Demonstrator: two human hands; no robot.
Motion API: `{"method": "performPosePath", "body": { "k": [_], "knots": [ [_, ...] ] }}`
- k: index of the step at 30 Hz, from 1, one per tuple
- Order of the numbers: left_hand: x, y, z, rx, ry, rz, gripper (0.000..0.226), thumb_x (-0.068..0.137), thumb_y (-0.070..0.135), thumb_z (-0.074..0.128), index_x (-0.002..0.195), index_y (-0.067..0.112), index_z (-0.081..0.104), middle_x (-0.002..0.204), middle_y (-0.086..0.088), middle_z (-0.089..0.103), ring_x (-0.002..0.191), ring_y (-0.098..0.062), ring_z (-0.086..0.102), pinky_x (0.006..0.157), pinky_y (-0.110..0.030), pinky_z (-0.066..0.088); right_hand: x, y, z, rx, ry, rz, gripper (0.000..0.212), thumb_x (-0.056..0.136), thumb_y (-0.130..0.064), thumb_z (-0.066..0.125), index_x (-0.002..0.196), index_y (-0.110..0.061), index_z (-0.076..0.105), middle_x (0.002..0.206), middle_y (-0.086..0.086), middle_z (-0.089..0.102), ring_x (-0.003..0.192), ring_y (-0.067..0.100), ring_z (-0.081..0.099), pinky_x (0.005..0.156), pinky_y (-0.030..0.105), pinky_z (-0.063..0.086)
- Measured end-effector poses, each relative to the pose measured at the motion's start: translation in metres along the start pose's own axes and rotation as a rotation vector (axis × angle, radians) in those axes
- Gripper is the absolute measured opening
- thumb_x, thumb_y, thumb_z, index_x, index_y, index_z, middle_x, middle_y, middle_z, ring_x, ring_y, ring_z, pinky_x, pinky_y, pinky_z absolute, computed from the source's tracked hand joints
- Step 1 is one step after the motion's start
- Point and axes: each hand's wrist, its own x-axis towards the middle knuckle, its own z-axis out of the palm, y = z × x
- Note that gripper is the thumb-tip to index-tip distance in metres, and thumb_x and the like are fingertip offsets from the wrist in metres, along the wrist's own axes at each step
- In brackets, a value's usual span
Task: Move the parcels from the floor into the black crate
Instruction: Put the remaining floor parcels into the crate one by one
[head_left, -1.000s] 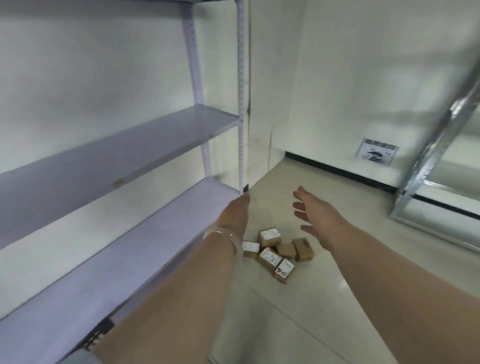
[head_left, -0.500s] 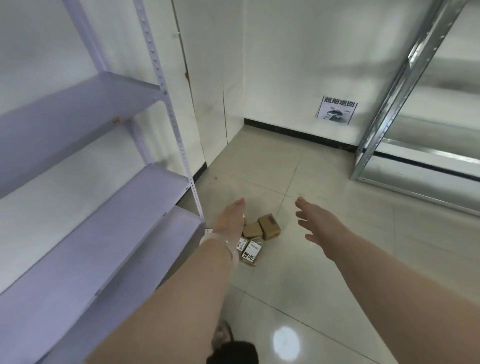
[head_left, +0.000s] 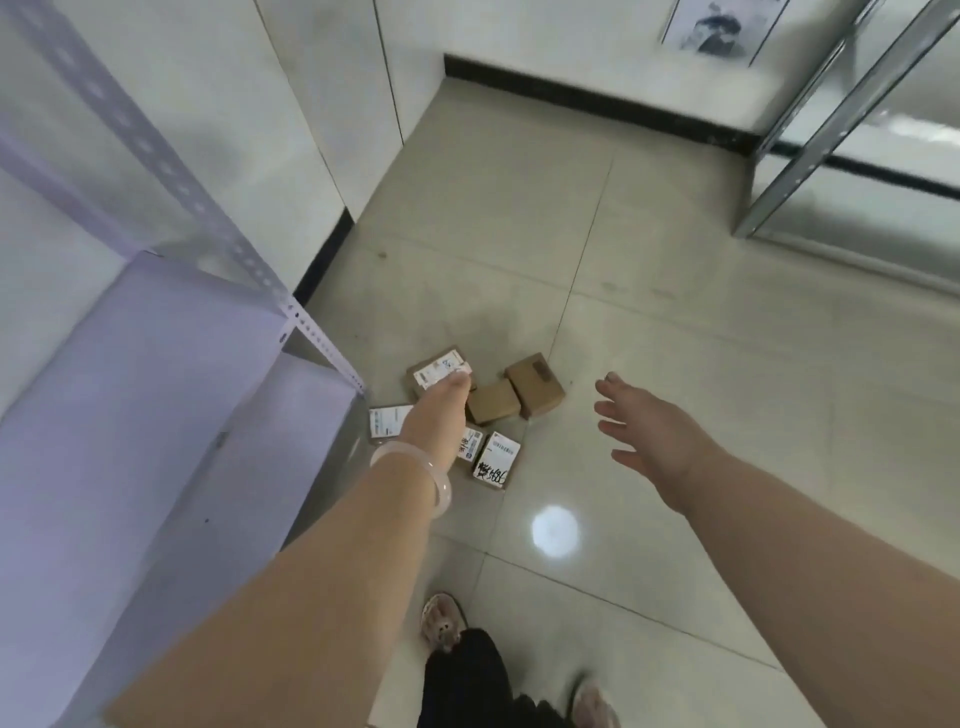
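Parcels (head_left: 535, 387) cluster on the floor (head_left: 675, 338). Left hand (head_left: 441, 415) hovers flat over them, right hand (head_left: 655, 436) spread wide; both empty

cardboard parcels (head_left: 492, 401), glossy floor tiles (head_left: 675, 322), seemingly metal shelving (head_left: 156, 395)

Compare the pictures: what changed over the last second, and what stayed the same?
The view has tipped down and closed in on the parcels. The left hand has reached forward until it overlaps a labelled parcel; whether it touches is unclear. Nothing was gripped. The right hand stays open right of the parcels, which stay on the floor.
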Motion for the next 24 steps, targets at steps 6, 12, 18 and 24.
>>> {"method": "performPosePath", "body": {
  "k": [6,12,18,24],
  "knots": [
    [0.128,-0.074,0.039,0.155,-0.016,-0.073,0.045,0.084,0.054,0.031,0.123,0.042,0.051,0.131,0.008,0.055,0.123,-0.017,0.048,0.108,-0.047,0.033,0.174,0.064,0.016,-0.129,-0.01,0.079,0.051,0.096,-0.05,0.038,0.135,-0.019,0.05,0.136,0.003,0.052,0.125,0.02,0.048,0.111,0.041,0.031],
    [0.262,-0.205,0.093,0.316,0.002,-0.119,0.033,0.099,0.034,0.029,0.118,0.034,0.056,0.137,0.003,0.051,0.122,-0.019,0.046,0.096,-0.024,0.026,0.332,0.184,0.044,-0.202,-0.061,0.191,0.058,0.095,-0.053,0.037,0.14,-0.017,0.046,0.143,0.008,0.047,0.132,0.025,0.042,0.112,0.043,0.029],
    [0.321,-0.311,0.128,0.205,0.132,-0.303,0.025,0.098,0.027,0.033,0.087,0.03,0.055,0.088,0.017,0.052,0.076,-0.008,0.047,0.074,-0.019,0.035,0.401,0.294,0.073,-0.163,-0.132,0.262,0.044,0.096,-0.045,0.042,0.136,-0.026,0.048,0.143,0.001,0.047,0.13,0.02,0.043,0.112,0.041,0.03],
    [0.349,-0.342,0.146,0.126,0.189,-0.269,0.037,0.098,0.032,0.035,0.135,0.034,0.041,0.125,0.01,0.045,0.101,-0.009,0.04,0.1,-0.034,0.032,0.434,0.324,0.098,-0.126,-0.115,0.271,0.043,0.096,-0.045,0.043,0.136,-0.029,0.048,0.144,-0.003,0.046,0.131,0.016,0.043,0.112,0.041,0.03]
  ]
}}
